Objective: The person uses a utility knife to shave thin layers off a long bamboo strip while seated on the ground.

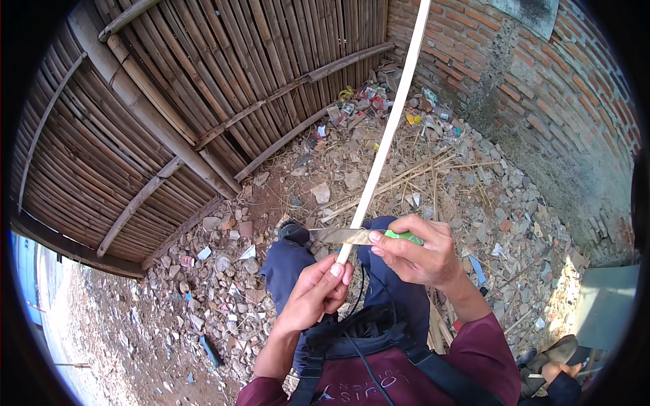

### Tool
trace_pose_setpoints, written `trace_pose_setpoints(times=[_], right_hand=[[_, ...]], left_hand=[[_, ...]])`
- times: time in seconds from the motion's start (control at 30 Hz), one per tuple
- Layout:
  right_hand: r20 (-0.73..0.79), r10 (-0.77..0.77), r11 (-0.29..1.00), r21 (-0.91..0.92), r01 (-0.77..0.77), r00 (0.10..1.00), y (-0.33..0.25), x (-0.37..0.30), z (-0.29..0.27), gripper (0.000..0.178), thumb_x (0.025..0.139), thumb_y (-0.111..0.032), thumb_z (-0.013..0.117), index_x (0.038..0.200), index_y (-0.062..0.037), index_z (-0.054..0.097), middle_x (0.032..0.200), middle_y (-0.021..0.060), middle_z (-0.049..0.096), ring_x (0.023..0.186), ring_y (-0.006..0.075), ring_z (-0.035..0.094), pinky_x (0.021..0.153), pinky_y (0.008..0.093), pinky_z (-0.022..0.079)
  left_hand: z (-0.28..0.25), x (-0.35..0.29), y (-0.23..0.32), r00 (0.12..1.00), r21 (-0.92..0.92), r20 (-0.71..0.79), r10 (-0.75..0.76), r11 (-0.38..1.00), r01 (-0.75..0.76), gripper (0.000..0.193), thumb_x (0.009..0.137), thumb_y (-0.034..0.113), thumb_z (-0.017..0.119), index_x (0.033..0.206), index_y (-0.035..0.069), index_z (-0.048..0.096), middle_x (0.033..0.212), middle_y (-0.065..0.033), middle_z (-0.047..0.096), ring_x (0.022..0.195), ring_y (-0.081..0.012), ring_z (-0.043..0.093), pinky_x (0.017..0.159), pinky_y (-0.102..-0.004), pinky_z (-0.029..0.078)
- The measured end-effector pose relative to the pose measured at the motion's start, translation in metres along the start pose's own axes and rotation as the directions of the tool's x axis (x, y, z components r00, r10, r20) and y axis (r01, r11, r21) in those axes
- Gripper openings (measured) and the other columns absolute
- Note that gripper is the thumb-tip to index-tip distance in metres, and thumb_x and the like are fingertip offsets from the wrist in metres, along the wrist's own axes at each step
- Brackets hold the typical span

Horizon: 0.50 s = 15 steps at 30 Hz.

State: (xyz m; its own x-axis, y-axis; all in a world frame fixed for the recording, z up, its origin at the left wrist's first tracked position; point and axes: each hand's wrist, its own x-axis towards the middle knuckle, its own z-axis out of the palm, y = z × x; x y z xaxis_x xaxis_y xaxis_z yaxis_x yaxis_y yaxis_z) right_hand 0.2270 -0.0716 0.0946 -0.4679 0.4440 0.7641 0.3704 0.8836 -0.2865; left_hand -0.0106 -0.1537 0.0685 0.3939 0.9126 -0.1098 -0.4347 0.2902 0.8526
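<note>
My left hand (317,292) grips the lower end of a long, pale strip of split bamboo or wood (386,139), which rises away from me past the top of the view. In my right hand (423,252) is a knife (336,235) with a green handle, mostly covered by my fingers. Its blade lies across the strip just above my left hand, pointing left. The thumb of that hand rests at the blade's base. Both hands are closed, over my dark trousers.
Rubble and litter cover the ground (223,298), with dry stalks (393,186) beyond my knees. A bamboo-slat wall (223,74) stands on the left, a brick wall (528,101) on the right. Another person's hand (555,369) shows at the lower right. A dark cable (359,291) hangs before me.
</note>
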Motion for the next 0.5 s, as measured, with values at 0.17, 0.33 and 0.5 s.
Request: trace_pose_setpoints(times=[0.17,0.33,0.5], right_hand=[[0.071,-0.041,0.999,0.032,0.039,0.997,-0.0065,-0.0022,-0.0021,0.035,0.082,-0.013,0.087,0.117,-0.0181,0.081,0.087,0.0016,0.064,0.065,0.0148,0.066,0.053,0.0297,0.053],[0.060,-0.041,0.999,0.010,0.040,0.997,-0.0077,-0.0049,-0.0014,0.038,0.082,-0.011,0.086,0.119,-0.0186,0.081,0.087,0.0016,0.064,0.065,0.0146,0.066,0.053,0.0291,0.053],[0.037,-0.020,1.000,0.016,0.019,0.999,-0.0032,-0.0030,-0.0074,0.035,0.081,-0.009,0.087,0.115,-0.0161,0.082,0.087,0.0021,0.066,0.063,0.0143,0.066,0.051,0.0295,0.053]], left_hand=[[0.0014,-0.0021,0.0012,1.000,-0.014,0.004,0.008,1.000,-0.008,0.031,0.117,0.032,0.048,0.103,0.004,0.053,0.070,0.0047,0.036,0.050,-0.0040,0.025,0.046,-0.0244,0.020],[0.0018,-0.0035,0.0012,1.000,-0.007,0.000,0.003,1.000,-0.003,0.032,0.117,0.032,0.048,0.102,0.004,0.053,0.071,0.0044,0.037,0.050,-0.0039,0.025,0.046,-0.0243,0.021],[0.0041,-0.0015,-0.0014,1.000,0.032,-0.013,0.002,0.999,-0.001,0.032,0.116,0.033,0.049,0.102,0.005,0.053,0.072,0.0035,0.038,0.049,-0.0039,0.027,0.045,-0.0238,0.022]])
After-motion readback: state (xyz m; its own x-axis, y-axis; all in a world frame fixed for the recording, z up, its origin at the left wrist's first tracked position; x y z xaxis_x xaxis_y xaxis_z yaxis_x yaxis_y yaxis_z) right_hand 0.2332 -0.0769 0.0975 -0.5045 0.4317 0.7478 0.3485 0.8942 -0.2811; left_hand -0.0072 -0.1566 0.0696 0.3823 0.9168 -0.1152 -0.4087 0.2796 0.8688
